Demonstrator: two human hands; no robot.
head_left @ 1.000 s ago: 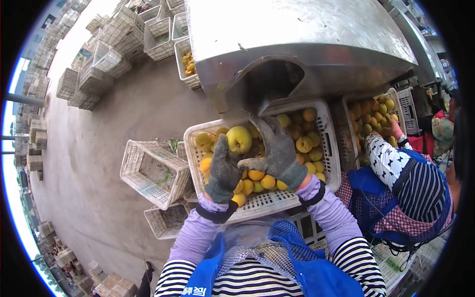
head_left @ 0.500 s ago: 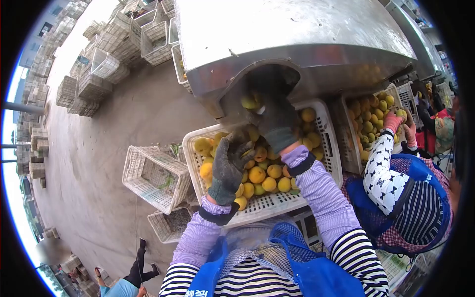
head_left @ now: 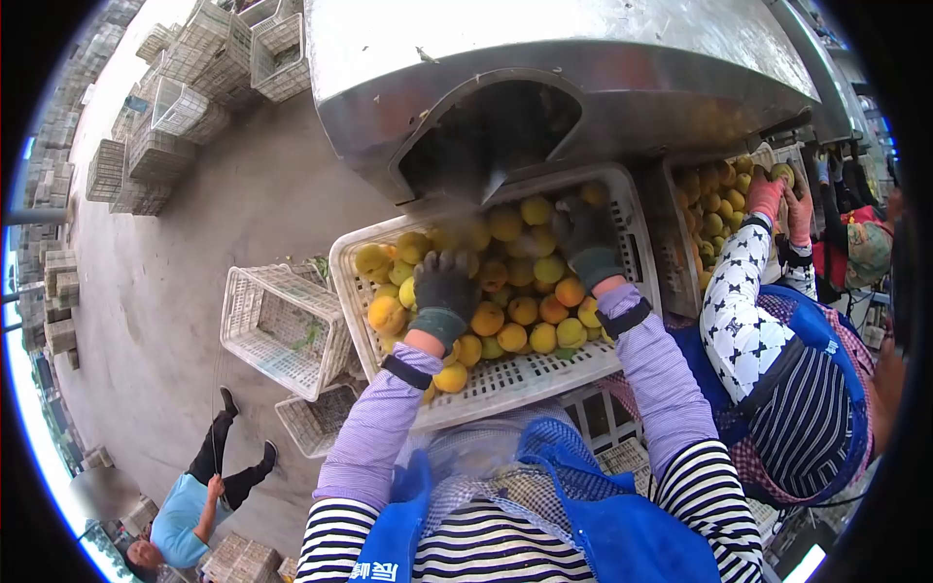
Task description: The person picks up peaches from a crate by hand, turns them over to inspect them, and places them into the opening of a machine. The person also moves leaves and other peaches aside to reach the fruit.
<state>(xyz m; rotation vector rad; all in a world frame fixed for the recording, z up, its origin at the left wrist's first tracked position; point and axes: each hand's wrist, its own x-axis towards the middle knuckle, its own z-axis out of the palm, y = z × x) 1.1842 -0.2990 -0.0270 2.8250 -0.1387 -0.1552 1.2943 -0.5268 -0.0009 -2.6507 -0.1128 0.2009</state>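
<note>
A white plastic crate full of yellow and orange peaches sits in front of me. My left hand, in a dark glove, lies over the peaches on the left side, its fingers stretched forward. At the far right part of the crate is my right hand, gloved too, reaching among the fruit beside a peach. Its fingertips are blurred and partly hidden. Just beyond the crate, the dark opening of a metal machine faces me.
Left of the crate stand white crates on the floor. More crates are stacked farther off. At right, a co-worker with pink gloves handles fruit over another crate. Another person walks at lower left.
My right hand has come out of the machine's opening, where it was with a greenish peach, and moved down to the crate's right side. My left hand has flattened onto the peaches.
</note>
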